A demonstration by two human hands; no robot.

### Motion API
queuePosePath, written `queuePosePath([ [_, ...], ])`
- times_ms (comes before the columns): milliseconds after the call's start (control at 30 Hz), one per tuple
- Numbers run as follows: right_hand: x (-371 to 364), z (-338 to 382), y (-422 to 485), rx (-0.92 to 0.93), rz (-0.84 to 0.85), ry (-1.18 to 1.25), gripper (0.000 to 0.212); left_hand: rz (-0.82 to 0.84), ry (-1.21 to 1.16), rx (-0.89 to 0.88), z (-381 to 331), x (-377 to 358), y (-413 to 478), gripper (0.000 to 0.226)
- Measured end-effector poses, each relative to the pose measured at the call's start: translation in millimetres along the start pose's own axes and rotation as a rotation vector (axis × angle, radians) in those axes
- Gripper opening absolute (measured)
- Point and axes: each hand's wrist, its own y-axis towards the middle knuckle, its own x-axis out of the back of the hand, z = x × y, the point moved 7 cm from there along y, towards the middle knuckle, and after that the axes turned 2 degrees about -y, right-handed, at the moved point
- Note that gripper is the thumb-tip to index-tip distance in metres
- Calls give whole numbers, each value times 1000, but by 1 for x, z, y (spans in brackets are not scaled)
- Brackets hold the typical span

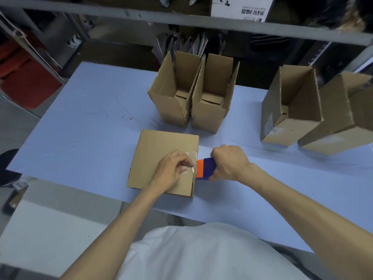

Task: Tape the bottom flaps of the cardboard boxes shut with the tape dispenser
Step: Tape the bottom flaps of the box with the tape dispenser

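The left hand lies on the upturned brown cardboard box, its bent fingers pressing a strip of clear tape onto the bottom flaps and gripping nothing; the right hand is wrapped round the blue-and-orange plastic tape dispenser, which sits at the box's right edge, just beside the left fingertips; the box rests flat on the pale blue worktop, close to the person. The strip seems to reach that edge, so this seam looks nearly closed, with cutting and smoothing probably left; two open brown boxes stand upright behind it, touching each other; two more stand well apart to the right, one with a shiny patch low on its side, likely tape; whether the rear pair is taped cannot be told.
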Motion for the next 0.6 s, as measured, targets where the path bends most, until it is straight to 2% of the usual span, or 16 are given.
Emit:
queuePosePath([
  [133,11,14,5,23,-29,-158,42,-13,56,-23,-4,1,3,32],
  [233,-8,8,-3,29,21,-253,18,-25,76,-57,-7,3,3,39],
  [333,-18,-17,-14,-101,-21,-130,27,20,241,-148,-14,1,1,39],
  [400,-16,-32,-22,-203,-92,-9,44,129,446,-220,-19,-12,1,44],
  [467,-18,-40,-26,-249,-151,90,54,221,595,-220,-21,-19,4,38],
  [600,-38,-41,-24,-314,-188,175,54,330,765,-234,-22,-33,10,37],
])
